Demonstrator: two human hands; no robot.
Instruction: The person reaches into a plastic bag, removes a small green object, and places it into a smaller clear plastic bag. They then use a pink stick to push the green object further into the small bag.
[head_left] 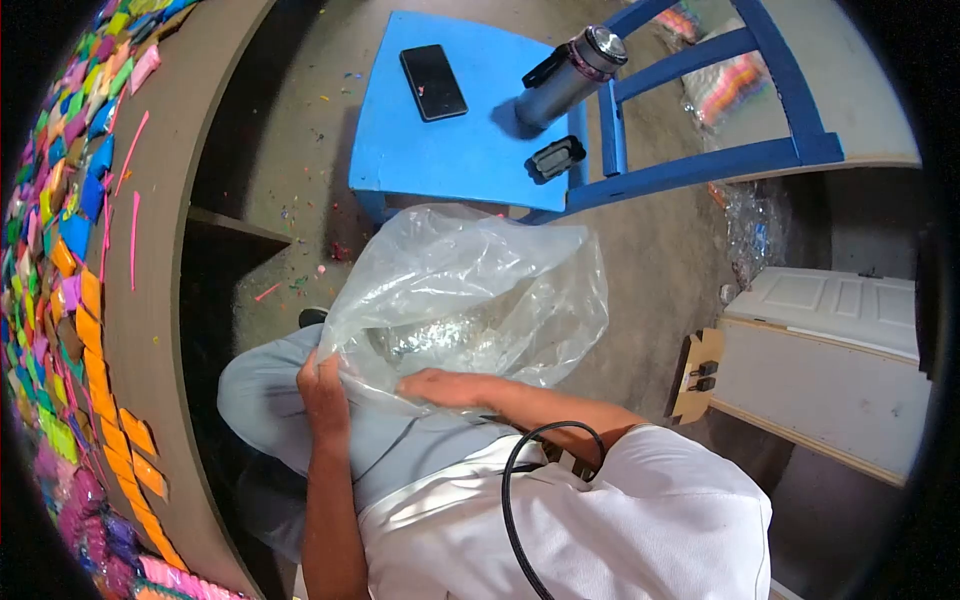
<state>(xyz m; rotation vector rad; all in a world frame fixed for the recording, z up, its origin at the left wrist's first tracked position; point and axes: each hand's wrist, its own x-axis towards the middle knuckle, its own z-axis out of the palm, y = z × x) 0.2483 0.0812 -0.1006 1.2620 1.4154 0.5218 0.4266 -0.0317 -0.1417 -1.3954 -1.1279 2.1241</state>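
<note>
A large clear plastic bag (450, 270) lies across my lap, its mouth spread wide. At its left rim, my left hand (324, 392) is closed on a fold of the plastic, fingers pointing up. My right hand (437, 388) is closed at the bag's near edge, gripping the film; its fingertips are partly hidden. Inside the bag there is shiny, crinkled clear material (430, 335), whose kind I cannot make out.
A blue chair (480, 70) stands ahead, carrying a phone (433, 82), a metal flask (570, 80) and a small black object (556, 158). Many colourful wrapped pieces (75, 235) cover the table (150, 300) at left. White cabinet panels (815, 350) stand at right.
</note>
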